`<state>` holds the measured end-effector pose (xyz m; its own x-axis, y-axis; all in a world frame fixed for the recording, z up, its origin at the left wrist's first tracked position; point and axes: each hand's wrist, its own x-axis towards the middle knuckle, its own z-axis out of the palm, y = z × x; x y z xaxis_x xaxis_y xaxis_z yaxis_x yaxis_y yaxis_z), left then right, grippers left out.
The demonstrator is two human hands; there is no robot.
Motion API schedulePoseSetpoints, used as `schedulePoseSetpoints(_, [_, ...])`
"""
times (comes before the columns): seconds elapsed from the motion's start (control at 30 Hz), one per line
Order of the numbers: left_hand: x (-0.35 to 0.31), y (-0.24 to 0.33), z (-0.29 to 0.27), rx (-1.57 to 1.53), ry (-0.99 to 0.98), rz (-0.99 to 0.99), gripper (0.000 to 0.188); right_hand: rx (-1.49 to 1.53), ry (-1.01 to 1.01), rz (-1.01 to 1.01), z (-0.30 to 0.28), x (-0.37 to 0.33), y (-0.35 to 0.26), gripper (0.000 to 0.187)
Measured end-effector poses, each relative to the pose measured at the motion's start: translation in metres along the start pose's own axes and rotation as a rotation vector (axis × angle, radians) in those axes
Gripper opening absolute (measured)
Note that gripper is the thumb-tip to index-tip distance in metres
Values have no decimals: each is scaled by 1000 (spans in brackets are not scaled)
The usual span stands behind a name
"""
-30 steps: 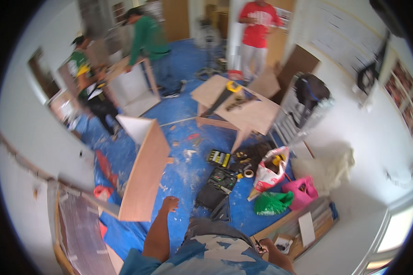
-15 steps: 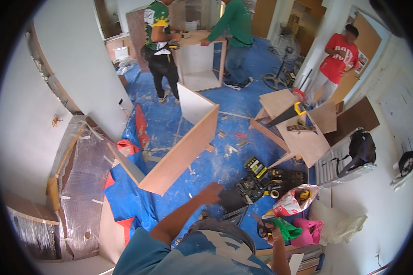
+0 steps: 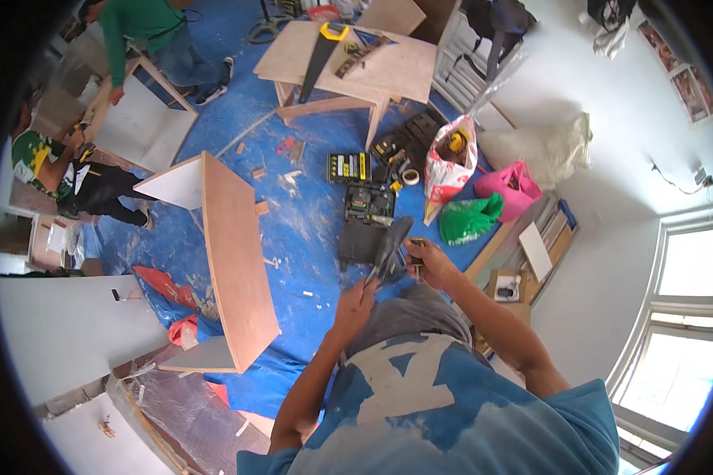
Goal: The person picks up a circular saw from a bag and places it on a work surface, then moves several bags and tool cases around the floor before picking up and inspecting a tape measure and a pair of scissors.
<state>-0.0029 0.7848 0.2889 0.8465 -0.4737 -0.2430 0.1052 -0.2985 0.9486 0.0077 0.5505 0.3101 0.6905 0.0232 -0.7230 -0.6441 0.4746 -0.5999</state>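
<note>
In front of my waist, my left hand (image 3: 353,307) is closed at the lower end of a dark, long, flat thing (image 3: 391,247), whose kind is blurred. Beside it, my right hand (image 3: 431,264) has its fingers wrapped round a small dark tool with a yellowish part (image 3: 417,247); most of it is hidden in the grip. Just beyond my hands, an open black tool case (image 3: 364,229) lies on the blue floor sheet (image 3: 309,261). A black and yellow box (image 3: 348,167) lies behind the case.
A long wooden panel frame (image 3: 242,261) stands at left. A handsaw (image 3: 322,63) rests on a low wooden table (image 3: 404,67). White (image 3: 450,170), green (image 3: 469,222) and pink (image 3: 509,190) bags stand at right. Two people handle a cabinet (image 3: 146,119) at far left.
My view has turned to the right. My outstretched left hand has come back to the dark long thing. My right hand, with its tool, has moved in from the right, close to the left.
</note>
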Motion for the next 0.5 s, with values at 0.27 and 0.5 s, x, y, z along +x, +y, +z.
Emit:
schedulePoseSetpoints(0.27, [60, 62, 57, -394, -497, -430, 41, 740, -213, -143, -32, -17, 4, 64])
schedulePoseSetpoints(0.5, [152, 47, 137, -25, -640, -513, 53, 498, -17, -17, -105, 43, -31, 31])
